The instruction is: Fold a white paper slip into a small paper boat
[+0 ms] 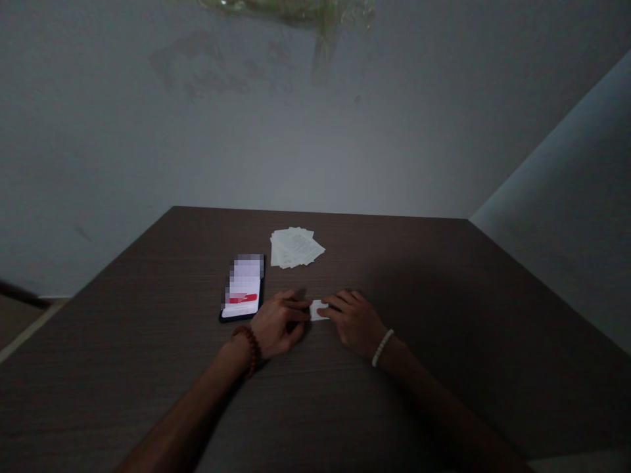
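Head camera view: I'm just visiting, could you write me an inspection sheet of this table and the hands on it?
Surface: dark wood-grain table, dimly lit.
Work things: small white paper lying flat on the table between the two hands.
Clutter: fanned stack of papers farther back; phone lying just left of the left hand, screen lit.
Hands: left hand has its fingers curled at the paper's left edge, and it is unclear whether they pinch it; right hand is flat and open, fingertips on the paper.
Cables: nothing seen.
Surroundings: plain grey wall behind the table, stained near the top.
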Tool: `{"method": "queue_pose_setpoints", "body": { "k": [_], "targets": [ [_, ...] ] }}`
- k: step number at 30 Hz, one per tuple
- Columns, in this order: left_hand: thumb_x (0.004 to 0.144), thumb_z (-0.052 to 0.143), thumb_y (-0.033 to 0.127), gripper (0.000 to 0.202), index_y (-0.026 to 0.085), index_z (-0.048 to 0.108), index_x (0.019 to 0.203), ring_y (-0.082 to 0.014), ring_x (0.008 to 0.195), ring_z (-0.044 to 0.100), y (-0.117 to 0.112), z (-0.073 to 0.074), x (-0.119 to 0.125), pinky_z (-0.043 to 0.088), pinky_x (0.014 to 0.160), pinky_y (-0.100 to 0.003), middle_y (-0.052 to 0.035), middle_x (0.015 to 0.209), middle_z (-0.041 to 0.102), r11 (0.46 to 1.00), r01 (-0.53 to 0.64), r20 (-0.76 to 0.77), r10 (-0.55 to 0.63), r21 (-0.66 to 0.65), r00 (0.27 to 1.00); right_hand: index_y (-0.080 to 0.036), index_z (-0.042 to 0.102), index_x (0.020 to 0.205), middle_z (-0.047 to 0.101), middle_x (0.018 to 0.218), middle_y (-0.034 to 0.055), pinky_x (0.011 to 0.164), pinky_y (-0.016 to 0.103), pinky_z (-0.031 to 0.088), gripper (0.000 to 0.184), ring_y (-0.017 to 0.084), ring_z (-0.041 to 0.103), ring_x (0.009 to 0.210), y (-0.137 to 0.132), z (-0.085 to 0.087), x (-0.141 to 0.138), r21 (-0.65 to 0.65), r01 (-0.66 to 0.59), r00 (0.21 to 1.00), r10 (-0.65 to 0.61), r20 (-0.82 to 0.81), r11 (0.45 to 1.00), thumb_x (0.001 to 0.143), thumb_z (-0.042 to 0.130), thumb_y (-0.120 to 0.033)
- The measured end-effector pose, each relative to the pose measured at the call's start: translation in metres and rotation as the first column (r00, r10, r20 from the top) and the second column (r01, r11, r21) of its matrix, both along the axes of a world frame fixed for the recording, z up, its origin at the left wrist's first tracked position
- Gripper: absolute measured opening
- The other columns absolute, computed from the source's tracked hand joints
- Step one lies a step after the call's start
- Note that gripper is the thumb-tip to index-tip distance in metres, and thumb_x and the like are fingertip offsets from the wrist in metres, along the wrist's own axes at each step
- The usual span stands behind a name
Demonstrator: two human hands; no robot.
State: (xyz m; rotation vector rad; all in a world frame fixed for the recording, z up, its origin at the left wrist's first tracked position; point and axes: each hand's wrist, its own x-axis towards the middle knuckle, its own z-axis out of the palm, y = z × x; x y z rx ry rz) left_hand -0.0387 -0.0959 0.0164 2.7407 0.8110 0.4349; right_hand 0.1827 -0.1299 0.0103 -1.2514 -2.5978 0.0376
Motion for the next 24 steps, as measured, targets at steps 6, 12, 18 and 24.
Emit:
{"method": "queue_pose_setpoints", "body": {
  "k": [6,12,18,24],
  "targets": [
    [0.072,0.049,0.011,0.025,0.019,0.068,0.087,-0.0245,0.094,0.052,-0.002,0.002,0.001,0.042,0.084,-0.039,-0.0044,0.107,0.067,1.000,0.014,-0.022,-0.014,0.003,1.000,-0.023,0.063,0.106,0.061,0.121,0.0021,0.083,0.037,0.035,0.022,0.022,0.047,0.102,0.000,-0.001,-0.001,0.006,0.037,0.994,-0.036,-0.103,0.999,0.087,0.053,-0.016],
    [0.072,0.049,0.011,0.025,0.018,0.066,0.089,-0.0242,0.093,0.052,-0.003,0.002,0.003,0.043,0.085,-0.040,-0.0048,0.110,0.066,1.000,0.003,-0.017,-0.003,0.011,1.000,-0.020,0.065,0.083,0.067,0.099,0.0035,0.080,0.034,0.038,0.013,0.019,0.052,0.091,0.009,-0.012,-0.010,-0.002,0.145,0.950,-0.140,-0.280,0.989,0.089,0.057,-0.028],
    [0.071,0.048,0.010,0.024,0.017,0.065,0.086,-0.0235,0.092,0.053,-0.003,0.000,0.004,0.043,0.084,-0.039,-0.0052,0.107,0.067,1.000,-0.008,-0.002,0.008,0.000,1.000,-0.020,0.066,0.077,0.068,0.092,0.0014,0.079,0.031,0.040,0.009,0.018,0.053,0.087,0.015,-0.019,-0.012,-0.034,0.159,0.902,-0.159,-0.402,0.987,0.084,0.064,-0.025],
    [0.073,0.049,0.012,0.019,0.017,0.065,0.082,-0.0234,0.089,0.053,-0.005,0.008,0.006,0.044,0.080,-0.036,-0.0060,0.092,0.067,1.000,-0.025,-0.010,0.024,-0.010,1.000,-0.020,0.067,0.079,0.068,0.090,0.0022,0.079,0.031,0.041,0.011,0.017,0.053,0.086,0.015,-0.014,-0.011,-0.032,0.147,0.917,-0.148,-0.370,0.989,0.086,0.061,-0.025]
  ]
}}
